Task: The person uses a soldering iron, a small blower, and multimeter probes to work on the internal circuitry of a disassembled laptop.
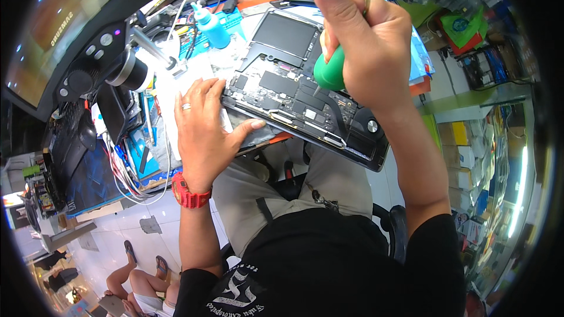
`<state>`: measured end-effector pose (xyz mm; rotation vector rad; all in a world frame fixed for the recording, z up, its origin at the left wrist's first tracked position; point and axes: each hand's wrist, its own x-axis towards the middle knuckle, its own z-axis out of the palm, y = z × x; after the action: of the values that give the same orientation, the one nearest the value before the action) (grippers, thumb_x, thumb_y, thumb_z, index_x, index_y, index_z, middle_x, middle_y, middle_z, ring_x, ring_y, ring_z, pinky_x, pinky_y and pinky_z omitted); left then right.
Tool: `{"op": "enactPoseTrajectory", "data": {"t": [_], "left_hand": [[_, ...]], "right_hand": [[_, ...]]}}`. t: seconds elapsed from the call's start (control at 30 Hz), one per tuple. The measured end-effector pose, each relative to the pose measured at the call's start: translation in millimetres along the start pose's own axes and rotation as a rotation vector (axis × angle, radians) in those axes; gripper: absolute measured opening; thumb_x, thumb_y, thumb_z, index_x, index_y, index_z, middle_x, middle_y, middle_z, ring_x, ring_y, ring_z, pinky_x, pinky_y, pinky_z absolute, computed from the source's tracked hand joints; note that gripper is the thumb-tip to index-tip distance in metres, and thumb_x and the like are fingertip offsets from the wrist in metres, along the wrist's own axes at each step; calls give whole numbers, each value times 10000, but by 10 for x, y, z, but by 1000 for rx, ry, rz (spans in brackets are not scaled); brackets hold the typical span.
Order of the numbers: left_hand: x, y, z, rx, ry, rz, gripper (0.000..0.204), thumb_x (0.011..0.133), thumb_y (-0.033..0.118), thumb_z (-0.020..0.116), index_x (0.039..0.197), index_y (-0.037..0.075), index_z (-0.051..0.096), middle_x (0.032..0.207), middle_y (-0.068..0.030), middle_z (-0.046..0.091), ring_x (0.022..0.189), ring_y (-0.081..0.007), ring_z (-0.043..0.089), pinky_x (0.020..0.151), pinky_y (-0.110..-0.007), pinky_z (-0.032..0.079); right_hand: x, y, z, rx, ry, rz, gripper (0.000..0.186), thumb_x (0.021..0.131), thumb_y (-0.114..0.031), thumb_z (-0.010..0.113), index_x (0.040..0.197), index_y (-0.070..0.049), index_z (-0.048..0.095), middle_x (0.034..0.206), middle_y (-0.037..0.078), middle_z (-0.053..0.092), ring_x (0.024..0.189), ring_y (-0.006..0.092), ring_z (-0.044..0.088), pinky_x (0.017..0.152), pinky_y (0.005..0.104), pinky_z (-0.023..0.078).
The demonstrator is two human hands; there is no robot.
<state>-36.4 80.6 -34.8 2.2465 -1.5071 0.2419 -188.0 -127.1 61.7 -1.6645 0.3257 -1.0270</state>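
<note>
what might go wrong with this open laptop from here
The green-handled tool in the right grip is angled down over the open laptop's exposed parts; a slip might scratch or damage something small.

The laptop's near right corner appears to jut past the desk edge, so pressing there could tip or shift it.

The blue bottle stands close behind; a knock might topple it.

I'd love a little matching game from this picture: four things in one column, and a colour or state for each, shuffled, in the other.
Things
1. Laptop
2. Wristwatch
3. Tool
4. Squeeze bottle

Colours and states
A. Gripped by the right hand
B. Light blue
C. Internal parts exposed
D. Bright red

Pairs: 1-C, 2-D, 3-A, 4-B
</note>
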Motion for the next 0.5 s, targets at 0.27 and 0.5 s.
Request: {"op": "enactPoseTrajectory", "data": {"t": [0.27,0.5], "left_hand": [[-10,-13,20,-2,-3,15,894,778,553,898,1420,0,613,1422,-178,614,1417,-419,508,1262,-606,274],[1,-6,11,-2,-13,14,883,789,558,888,1429,13,615,1421,-175,616,1418,-417,506,1260,-604,272]], "right_hand": [[-212,-158,-352,24,-12,34,540,1123,-367,645,692,-48,580,636,20,553,584,100,539,594,290,445],[-458,-111,-883,-276,46,20,491,1157,-322,578,751,-46,554,684,41,579,633,125,573,632,302,484]]}}
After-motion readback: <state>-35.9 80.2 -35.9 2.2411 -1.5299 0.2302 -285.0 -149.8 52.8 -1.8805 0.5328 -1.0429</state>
